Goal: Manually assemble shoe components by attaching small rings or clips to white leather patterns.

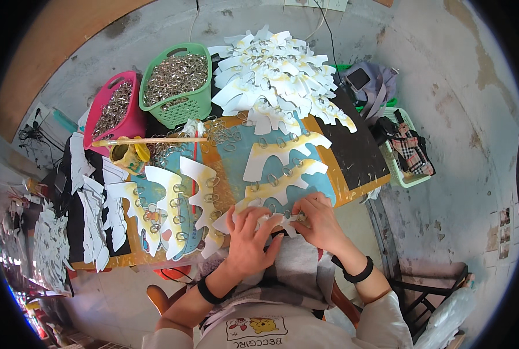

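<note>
Near the table's front edge, a white scalloped piece (pixel 280 220) with metal rings lies between my hands. My left hand (pixel 246 239) grips its left part with bent fingers, the thumb held lower. My right hand (pixel 322 223) pinches its right end near a ring; the fingertips partly hide what they hold. Just beyond lie more white scalloped pieces (pixel 287 181) with yellowish glue-like smears and metal rings along them. To the left, several similar ringed pieces (pixel 169 195) stretch toward the table's front edge.
A green basket (pixel 181 109) and a pink basket (pixel 123 127) hold metal rings. A stick lies across a yellow pot (pixel 125 158). Finished-looking pieces form a big heap (pixel 277 72) at the back. Plain white cut-outs (pixel 93 221) lie left. A pale basket (pixel 402 168) stands right.
</note>
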`<state>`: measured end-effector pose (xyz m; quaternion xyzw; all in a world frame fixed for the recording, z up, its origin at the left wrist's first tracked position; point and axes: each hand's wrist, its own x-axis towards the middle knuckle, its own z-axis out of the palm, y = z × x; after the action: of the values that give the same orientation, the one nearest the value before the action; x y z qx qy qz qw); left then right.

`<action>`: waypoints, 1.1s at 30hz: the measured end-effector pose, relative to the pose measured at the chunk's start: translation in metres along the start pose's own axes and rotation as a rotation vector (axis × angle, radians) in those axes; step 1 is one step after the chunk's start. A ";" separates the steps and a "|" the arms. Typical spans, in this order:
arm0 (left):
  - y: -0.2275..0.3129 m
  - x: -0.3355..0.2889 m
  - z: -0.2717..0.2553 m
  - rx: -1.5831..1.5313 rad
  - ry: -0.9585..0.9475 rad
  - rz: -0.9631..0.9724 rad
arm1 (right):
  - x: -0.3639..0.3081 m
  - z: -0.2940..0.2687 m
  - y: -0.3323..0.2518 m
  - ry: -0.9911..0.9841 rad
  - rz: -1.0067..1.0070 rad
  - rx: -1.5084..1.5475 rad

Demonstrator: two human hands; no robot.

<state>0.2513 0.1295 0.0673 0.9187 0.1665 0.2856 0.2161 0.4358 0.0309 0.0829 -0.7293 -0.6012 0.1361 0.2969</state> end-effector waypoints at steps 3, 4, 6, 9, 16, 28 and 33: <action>0.000 0.018 -0.006 0.040 0.012 -0.158 | 0.001 -0.003 -0.003 -0.016 -0.007 0.106; -0.004 0.022 -0.006 0.030 -0.025 -0.125 | 0.000 -0.008 -0.007 -0.036 0.037 0.185; -0.009 0.025 -0.011 0.026 -0.057 -0.093 | 0.002 -0.016 -0.013 -0.057 0.072 0.266; -0.009 0.028 -0.025 -0.230 -0.088 -0.101 | 0.002 -0.031 -0.020 -0.110 0.114 0.562; 0.002 0.036 -0.053 -0.398 -0.144 -0.003 | 0.007 -0.055 -0.033 -0.244 0.013 0.501; 0.033 0.007 -0.067 -0.226 0.238 -0.178 | -0.009 -0.033 -0.033 -0.042 0.211 0.829; 0.038 -0.033 -0.027 -0.855 -0.041 -0.404 | -0.009 -0.029 -0.048 0.021 0.245 0.870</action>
<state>0.2159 0.0907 0.0914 0.7021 0.2049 0.2627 0.6294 0.4117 0.0192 0.1328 -0.6037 -0.3942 0.4029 0.5637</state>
